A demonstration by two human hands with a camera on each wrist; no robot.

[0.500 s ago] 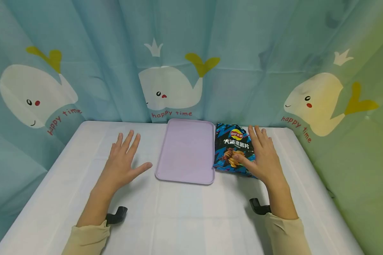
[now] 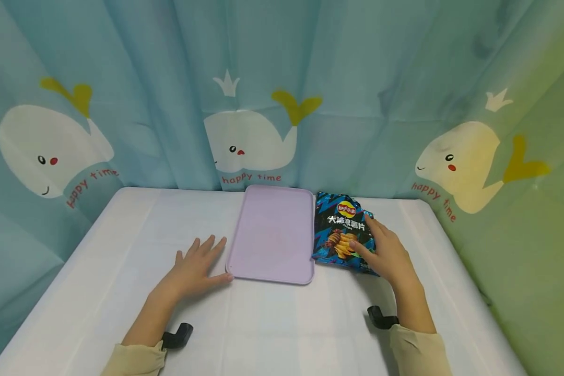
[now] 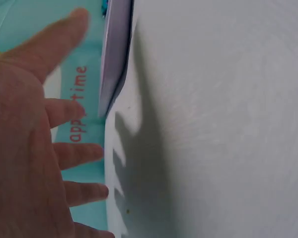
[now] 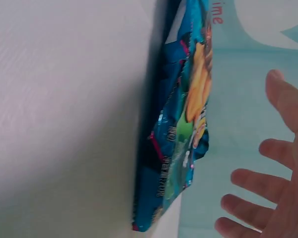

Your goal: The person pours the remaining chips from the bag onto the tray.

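A pale purple tray (image 2: 271,235) lies flat on the table, its near left corner close to the thumb of my left hand (image 2: 195,271). That hand hovers low with fingers spread, and in the left wrist view its shadow falls on the cloth beside the tray (image 3: 115,54). To the right of the tray lies a blue and black bag of potato chips (image 2: 340,230), its left edge against the tray's rim. Over the bag's right side is my right hand (image 2: 390,256), fingers spread. The right wrist view shows a gap between the hand (image 4: 268,188) and the bag (image 4: 181,119).
A white cloth covers the table (image 2: 263,329). Behind it hangs a blue-green curtain (image 2: 357,130) with printed whales, meeting the table's back edge. A black wrist mount (image 2: 178,337) sits at the left wrist, another mount (image 2: 380,317) at the right.
My left hand has moved down and right, nearer the tray's near left corner. The right hand has come lower over the chip bag. The whole head view has shifted slightly.
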